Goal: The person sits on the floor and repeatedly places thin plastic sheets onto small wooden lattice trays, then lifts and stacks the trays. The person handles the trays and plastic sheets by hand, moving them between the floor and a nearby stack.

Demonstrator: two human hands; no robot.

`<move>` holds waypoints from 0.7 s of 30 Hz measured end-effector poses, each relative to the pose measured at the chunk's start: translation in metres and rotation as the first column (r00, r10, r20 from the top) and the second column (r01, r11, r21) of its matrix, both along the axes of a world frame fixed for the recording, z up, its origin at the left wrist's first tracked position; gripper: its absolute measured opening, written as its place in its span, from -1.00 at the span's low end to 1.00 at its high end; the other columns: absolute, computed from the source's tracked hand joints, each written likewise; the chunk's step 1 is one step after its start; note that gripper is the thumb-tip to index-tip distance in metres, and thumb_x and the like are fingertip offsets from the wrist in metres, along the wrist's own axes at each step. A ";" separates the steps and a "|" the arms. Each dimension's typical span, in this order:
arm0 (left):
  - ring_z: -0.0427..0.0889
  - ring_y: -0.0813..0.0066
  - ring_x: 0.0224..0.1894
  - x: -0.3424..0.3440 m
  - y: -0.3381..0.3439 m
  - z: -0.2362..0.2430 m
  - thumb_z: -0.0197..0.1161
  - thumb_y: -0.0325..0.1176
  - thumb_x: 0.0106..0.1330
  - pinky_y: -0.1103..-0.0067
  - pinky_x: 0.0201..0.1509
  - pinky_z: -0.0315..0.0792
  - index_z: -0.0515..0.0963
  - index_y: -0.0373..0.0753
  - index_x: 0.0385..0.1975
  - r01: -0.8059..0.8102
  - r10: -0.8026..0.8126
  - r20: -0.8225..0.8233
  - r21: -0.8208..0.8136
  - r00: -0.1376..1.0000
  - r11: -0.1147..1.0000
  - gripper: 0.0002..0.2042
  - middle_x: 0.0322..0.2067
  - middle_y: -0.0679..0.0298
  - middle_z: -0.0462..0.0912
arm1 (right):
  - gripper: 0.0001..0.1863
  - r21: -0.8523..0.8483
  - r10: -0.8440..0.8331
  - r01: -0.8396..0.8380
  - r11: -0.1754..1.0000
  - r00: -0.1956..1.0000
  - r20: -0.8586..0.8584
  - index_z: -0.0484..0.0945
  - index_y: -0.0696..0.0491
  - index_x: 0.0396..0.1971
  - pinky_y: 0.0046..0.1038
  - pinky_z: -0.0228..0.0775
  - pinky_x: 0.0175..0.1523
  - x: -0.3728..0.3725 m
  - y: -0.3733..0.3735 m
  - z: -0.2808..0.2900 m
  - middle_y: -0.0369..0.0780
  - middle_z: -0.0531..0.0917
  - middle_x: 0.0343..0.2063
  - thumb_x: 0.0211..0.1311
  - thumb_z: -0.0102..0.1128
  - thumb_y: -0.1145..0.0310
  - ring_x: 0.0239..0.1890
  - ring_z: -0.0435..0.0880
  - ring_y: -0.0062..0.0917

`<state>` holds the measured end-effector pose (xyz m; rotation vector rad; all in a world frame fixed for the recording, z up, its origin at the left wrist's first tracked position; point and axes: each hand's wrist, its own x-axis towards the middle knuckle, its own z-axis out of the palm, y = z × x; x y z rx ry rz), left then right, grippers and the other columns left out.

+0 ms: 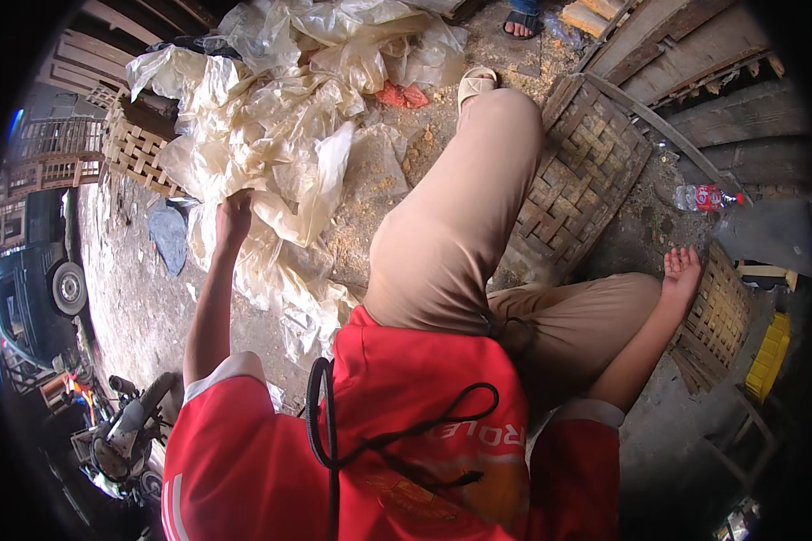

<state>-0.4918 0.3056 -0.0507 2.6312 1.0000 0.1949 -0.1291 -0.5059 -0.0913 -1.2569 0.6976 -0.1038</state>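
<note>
A big heap of crumpled, cloudy plastic sheeting (pixel 271 108) spreads over the ground ahead and to the left. My left hand (pixel 235 214) is at its left edge, fingers closed on a fold of the sheeting. Part of the sheet hangs down from beside that hand toward my lap. On the other side, my right hand (pixel 682 269) rests palm up by my bent right knee, its fingers stretched out and holding nothing. Just beyond it stands a woven bamboo basket (pixel 724 307).
A woven bamboo panel (pixel 582 176) lies right of my leg. Further right are a plastic bottle (pixel 705 198) and a yellow crate (pixel 769 356). Another basket (pixel 135 149) stands left of the heap. A motorbike (pixel 126 433) and a dark vehicle (pixel 36 279) stand left; a sandalled foot (pixel 521 24) shows ahead.
</note>
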 end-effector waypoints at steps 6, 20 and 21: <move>0.70 -0.11 -0.18 0.043 -0.011 0.068 0.17 -0.19 0.35 0.23 -0.09 0.54 0.69 -0.22 -0.17 0.011 0.007 -0.103 0.175 0.995 0.985 -0.73 -0.28 -0.06 0.72 | -0.58 0.037 -0.036 0.036 0.999 0.999 0.019 0.49 0.05 0.09 -0.24 0.43 0.18 -0.006 0.000 0.004 -0.25 0.48 -0.06 0.32 0.28 0.20 -0.01 0.53 -0.36; 0.60 0.51 -0.50 0.076 -0.019 0.136 0.27 -0.35 0.26 0.61 -0.42 0.56 0.57 -0.26 -0.32 -0.117 0.357 0.254 -0.646 0.899 0.754 -0.87 -0.43 0.32 0.59 | -0.51 -0.198 0.002 0.007 0.980 0.999 0.045 0.41 0.10 0.10 -0.36 0.46 0.01 -0.006 0.021 0.014 -0.22 0.52 -0.10 0.25 0.36 0.26 -0.14 0.59 -0.44; 0.61 0.49 -0.47 0.079 -0.021 0.130 0.27 -0.38 0.25 0.59 -0.41 0.57 0.57 -0.27 -0.29 -0.110 0.381 0.257 -0.685 0.888 0.720 -0.88 -0.39 0.30 0.59 | -0.52 -0.298 -0.008 0.024 0.954 0.998 0.054 0.41 0.10 0.10 -0.37 0.47 -0.01 -0.007 0.027 0.024 -0.22 0.54 -0.10 0.25 0.37 0.28 -0.16 0.60 -0.44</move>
